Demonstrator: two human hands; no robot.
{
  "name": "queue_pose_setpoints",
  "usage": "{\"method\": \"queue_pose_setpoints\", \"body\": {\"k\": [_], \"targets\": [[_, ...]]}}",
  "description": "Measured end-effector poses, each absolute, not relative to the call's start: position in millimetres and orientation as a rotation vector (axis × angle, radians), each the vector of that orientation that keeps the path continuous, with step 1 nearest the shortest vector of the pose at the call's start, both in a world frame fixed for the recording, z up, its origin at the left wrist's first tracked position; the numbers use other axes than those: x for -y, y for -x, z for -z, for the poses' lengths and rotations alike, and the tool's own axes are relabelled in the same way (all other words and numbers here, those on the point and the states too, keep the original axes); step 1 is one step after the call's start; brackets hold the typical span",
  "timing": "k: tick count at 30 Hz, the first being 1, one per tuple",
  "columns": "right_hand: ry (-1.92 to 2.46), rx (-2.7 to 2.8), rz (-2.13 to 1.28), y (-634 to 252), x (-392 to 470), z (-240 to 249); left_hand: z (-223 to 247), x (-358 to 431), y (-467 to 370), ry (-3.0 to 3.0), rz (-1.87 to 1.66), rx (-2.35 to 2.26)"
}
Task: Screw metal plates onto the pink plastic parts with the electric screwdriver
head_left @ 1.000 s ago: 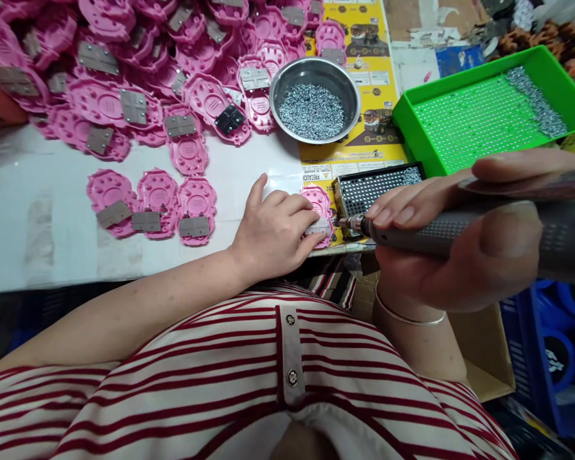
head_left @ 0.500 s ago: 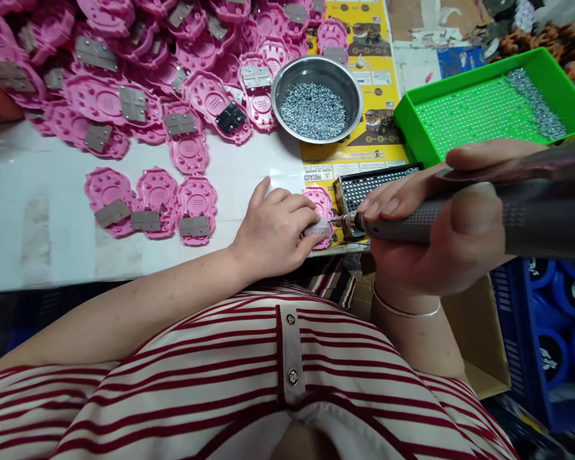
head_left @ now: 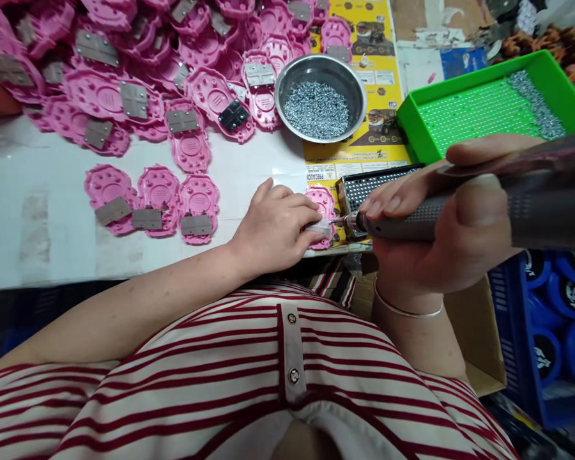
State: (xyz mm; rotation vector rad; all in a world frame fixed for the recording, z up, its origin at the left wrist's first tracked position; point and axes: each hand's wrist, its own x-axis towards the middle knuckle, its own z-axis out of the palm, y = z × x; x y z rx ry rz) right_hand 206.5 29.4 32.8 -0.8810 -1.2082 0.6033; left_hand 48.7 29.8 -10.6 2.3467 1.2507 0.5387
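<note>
The left hand [head_left: 275,227] holds a pink case [head_left: 322,199] near the front edge of the worktop [head_left: 249,156], its fingers and thumb close together around a grey plate [head_left: 322,227] on the lower part of the case. The right hand [head_left: 441,259] is wrapped around a power screwdriver [head_left: 551,204], which lies almost level, its bit pointing at the plate; whether the tip touches is too small to tell. A black tray [head_left: 354,191] with rows of holes sits just beside the case, partly hidden behind the right hand.

Further back, a metal bowl [head_left: 358,114] full of screws [head_left: 316,110] stands partly on a yellow printed sheet [head_left: 388,150], with a green tray [head_left: 479,108] to its right holding more screws along its far end. Left of the left hand, three pink cases [head_left: 199,191] with grey plates lie in a row, and behind them is a heap of pink cases [head_left: 100,94].
</note>
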Motion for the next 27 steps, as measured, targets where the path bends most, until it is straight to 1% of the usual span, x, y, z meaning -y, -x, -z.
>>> {"method": "queue_pose_setpoints", "body": {"k": [2,8,14,21,24,27], "targets": [[0.882,1.190,-0.643,-206,-29,-34,11,-30,-49,-2.345,-0.540,-1.249],[0.867,1.191,-0.595,-203,-32,-35,13,-30,-49,-2.361,-0.552,-1.241],[0.851,1.194,-0.657,-200,-35,-36,12,-30,-50,-2.367,-0.545,-1.255],[0.817,1.241,-0.716,-201,-46,-25,8,-29,-53,-2.368,-0.506,-1.296],[0.761,1.269,-0.745,-202,-49,-21,8,-29,-54,-2.384,-0.515,-1.300],[0.652,1.313,-0.747,-206,-47,-27,9,-29,-53,-2.403,-0.529,-1.303]]}}
